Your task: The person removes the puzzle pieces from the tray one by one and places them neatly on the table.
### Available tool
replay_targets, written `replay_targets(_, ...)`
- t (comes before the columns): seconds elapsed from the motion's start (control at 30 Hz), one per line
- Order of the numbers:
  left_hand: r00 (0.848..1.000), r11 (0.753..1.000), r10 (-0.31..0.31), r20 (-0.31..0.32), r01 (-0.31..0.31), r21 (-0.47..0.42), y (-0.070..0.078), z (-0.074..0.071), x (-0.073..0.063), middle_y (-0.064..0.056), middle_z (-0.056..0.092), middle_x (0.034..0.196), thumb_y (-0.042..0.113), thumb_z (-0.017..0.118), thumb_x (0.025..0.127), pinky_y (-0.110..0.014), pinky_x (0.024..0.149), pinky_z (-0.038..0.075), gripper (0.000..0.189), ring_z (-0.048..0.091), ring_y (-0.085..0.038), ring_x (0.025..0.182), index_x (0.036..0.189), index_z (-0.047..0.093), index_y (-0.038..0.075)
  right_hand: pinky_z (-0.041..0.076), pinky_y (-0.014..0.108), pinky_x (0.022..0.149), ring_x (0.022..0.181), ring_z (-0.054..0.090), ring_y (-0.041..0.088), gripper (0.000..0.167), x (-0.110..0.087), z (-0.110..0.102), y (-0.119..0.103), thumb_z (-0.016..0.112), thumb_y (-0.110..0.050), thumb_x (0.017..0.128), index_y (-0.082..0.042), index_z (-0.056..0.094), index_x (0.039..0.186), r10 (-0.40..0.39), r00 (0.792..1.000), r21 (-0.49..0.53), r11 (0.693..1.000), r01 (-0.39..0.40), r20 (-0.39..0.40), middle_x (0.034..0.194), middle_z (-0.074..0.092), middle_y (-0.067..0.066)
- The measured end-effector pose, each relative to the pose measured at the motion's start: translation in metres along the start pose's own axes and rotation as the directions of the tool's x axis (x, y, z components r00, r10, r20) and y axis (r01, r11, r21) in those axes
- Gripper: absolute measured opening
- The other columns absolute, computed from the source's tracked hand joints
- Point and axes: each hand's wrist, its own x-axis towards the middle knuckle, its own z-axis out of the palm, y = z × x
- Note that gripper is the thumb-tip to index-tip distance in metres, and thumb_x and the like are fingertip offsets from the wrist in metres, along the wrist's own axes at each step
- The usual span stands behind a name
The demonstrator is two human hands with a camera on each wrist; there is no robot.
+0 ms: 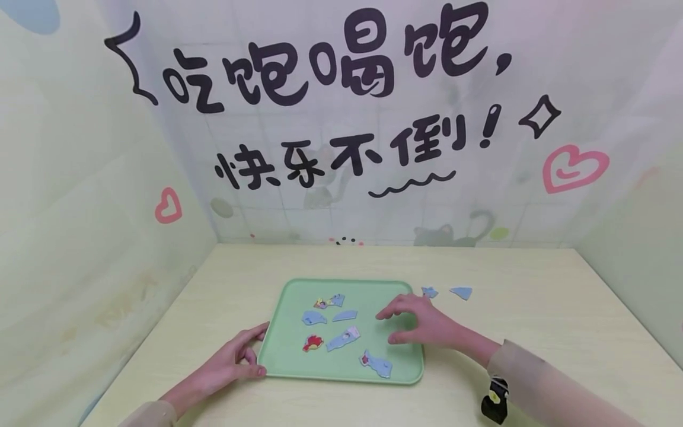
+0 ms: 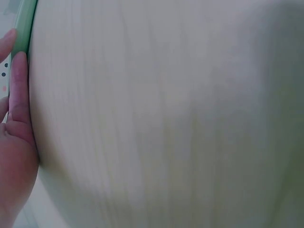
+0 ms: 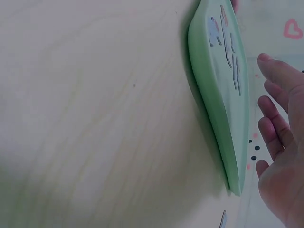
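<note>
A light-green tray (image 1: 341, 284) lies on the table. On it are several flat, irregular puzzle pieces: a red one (image 1: 312, 343), a pale-blue strip (image 1: 344, 338), a blue one with a red spot (image 1: 376, 363), and others nearer the back. My left hand (image 1: 229, 362) touches the tray's left edge, its thumb at the front left corner. In the left wrist view, fingertips (image 2: 19, 61) meet the green rim. Above the tray's right side hovers my right hand (image 1: 421, 323), fingers spread apart and holding nothing. The right wrist view also shows these fingers apart with nothing between them.
Two more blue pieces lie on the table beyond the tray's right side: a small one (image 1: 429, 292), partly behind the right hand, and a triangular one (image 1: 461, 293). Printed curtain walls (image 1: 341, 225) enclose the table at the back and sides.
</note>
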Motion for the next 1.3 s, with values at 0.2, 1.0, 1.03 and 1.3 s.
replay_targets(0.2,1.0,1.0,-0.004,-0.002,0.004,0.007,0.002,0.0,0.001,-0.026,0.035,0.142,0.014,0.076,0.083,-0.019,0.081,0.042,0.093,0.058,-0.005,0.079,0.156,0.02,-0.002,0.026,0.043,0.096,0.11,0.053,0.005,0.039,-0.005,0.011,-0.006,0.082,-0.035,0.078,-0.027,0.072,0.115,0.025,1.0,-0.042,0.999,-0.024,0.016,0.114,0.066,-0.019)
replay_targets(1.0,1.0,1.0,-0.017,-0.014,0.017,0.01,0.002,0.0,0.002,-0.024,0.036,0.142,0.014,0.076,0.083,-0.019,0.08,0.043,0.093,0.058,-0.006,0.08,0.156,0.02,0.0,0.026,0.043,0.095,0.105,0.05,0.002,0.029,-0.013,0.023,-0.011,0.078,-0.037,0.081,-0.033,0.072,0.109,-0.014,0.995,-0.175,0.984,0.032,0.102,0.105,0.063,-0.019)
replay_targets(1.03,1.0,1.0,-0.019,-0.015,0.019,0.009,0.002,0.0,0.002,-0.024,0.036,0.142,0.014,0.077,0.083,-0.019,0.079,0.043,0.093,0.058,-0.006,0.08,0.156,0.02,0.0,0.027,0.043,0.094,0.104,0.051,0.003,0.027,-0.013,0.023,-0.01,0.077,-0.035,0.082,-0.032,0.072,0.109,-0.025,0.995,-0.177,0.983,0.042,0.096,0.104,0.064,-0.018)
replay_targets(1.3,1.0,1.0,-0.023,-0.013,0.023,0.003,0.001,0.0,0.001,-0.024,0.036,0.142,0.014,0.076,0.083,-0.019,0.079,0.043,0.093,0.058,-0.006,0.08,0.156,0.02,0.0,0.027,0.045,0.096,0.107,0.053,0.004,0.03,-0.012,0.023,-0.009,0.079,-0.035,0.08,-0.033,0.073,0.109,-0.06,0.991,-0.185,0.979,0.081,0.118,0.107,0.065,-0.02)
